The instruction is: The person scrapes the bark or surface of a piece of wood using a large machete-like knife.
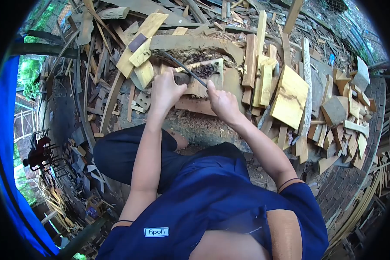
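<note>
My right hand (224, 104) is closed around the near end of a long, thin, dark metal tool (185, 68). The tool slants up and left, past the fingers of my other hand. My left hand (165, 90) is closed, its fingers and thumb curled at a small dark piece of wood (183, 78) that it partly covers. Both hands are low over a pale wooden block (216, 80) with dark shavings (203, 69) heaped on it. Behind it lies a long, curved plank (195, 42).
Yellowish wood pieces (145, 32) and a dark rectangular block (137, 43) lie at the left. To the right are a broad yellow board (291, 96), upright strips (250, 60) and a pile of offcuts (336, 110). Blue sheeting (11, 143) hangs at the far left.
</note>
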`<state>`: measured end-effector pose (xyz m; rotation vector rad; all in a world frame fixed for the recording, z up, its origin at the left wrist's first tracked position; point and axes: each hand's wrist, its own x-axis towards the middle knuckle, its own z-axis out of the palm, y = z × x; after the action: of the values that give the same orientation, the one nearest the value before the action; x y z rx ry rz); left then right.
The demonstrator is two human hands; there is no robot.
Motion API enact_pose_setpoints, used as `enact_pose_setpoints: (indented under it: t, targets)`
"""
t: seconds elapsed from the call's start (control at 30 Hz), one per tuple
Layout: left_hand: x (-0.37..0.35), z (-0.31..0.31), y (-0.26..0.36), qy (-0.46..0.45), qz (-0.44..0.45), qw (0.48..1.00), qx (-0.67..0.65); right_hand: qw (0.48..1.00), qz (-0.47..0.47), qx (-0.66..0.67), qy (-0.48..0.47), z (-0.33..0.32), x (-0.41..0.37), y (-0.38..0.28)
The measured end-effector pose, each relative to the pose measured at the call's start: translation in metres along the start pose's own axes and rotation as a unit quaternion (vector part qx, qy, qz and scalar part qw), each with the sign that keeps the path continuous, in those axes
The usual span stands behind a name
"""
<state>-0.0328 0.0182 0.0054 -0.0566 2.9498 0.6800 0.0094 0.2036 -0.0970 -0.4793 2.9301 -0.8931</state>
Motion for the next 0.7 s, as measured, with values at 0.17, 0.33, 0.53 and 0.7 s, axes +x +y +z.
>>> enact_pose_setpoints:
  t: [0.17, 0.33, 0.53, 0.7]
  targets:
    - [0.007, 0.011, -0.012, 0.041, 0.061, 0.997, -0.015, 0.999, 0.021, 0.033, -0.008, -0.002, 0.002, -0.003]
    - [-0.002, 0.015, -0.01, 0.1, 0.019, 0.994, -0.043, 0.996, 0.034, 0.081, -0.018, -0.016, 0.006, -0.015]
    - [-0.002, 0.011, -0.004, 0.072, -0.021, 0.995, -0.06, 0.99, -0.008, 0.108, 0.087, -0.069, 0.004, -0.063]
    - [0.005, 0.011, -0.011, 0.086, 0.026, 0.995, -0.032, 0.998, 0.027, 0.047, 0.029, 0.015, 0.002, 0.007]
